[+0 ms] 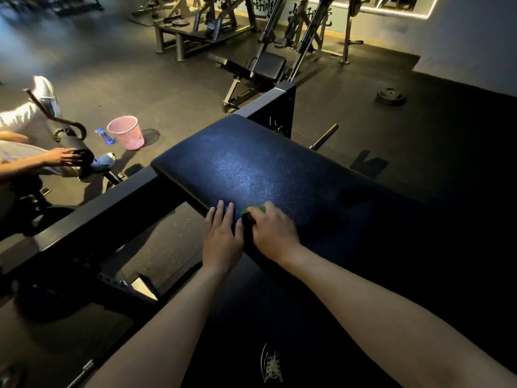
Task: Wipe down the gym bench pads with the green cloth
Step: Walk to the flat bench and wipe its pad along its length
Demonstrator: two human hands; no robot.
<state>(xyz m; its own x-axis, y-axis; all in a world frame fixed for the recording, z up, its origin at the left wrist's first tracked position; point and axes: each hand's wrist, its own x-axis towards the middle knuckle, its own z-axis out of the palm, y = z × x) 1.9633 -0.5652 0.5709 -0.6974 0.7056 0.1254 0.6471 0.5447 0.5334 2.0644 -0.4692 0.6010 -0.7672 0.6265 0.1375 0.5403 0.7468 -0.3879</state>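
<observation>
Gripping one green cloth (253, 210): right hand (272, 232); left hand (222, 236) flat, fingers straight, on one pad (251, 163).

Green cloth (253, 210) on bench pad (251, 163) (dark)

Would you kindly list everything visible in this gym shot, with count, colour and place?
pad: one, dark blue, centre, on the frame
cloth: one, green, on the pad's near edge
frame: one, black, left of the pad
basket: one, pink, floor at left
bottle: one, blue, floor beside the basket
plate: one, black, floor at right
bench: one, black, behind the pad
machines: several, dark grey, far end
person: one, pale clothes, left edge, hand on a black roller
left hand: one, flat on the pad's edge, fingers straight
right hand: one, holds the cloth against the pad
</observation>
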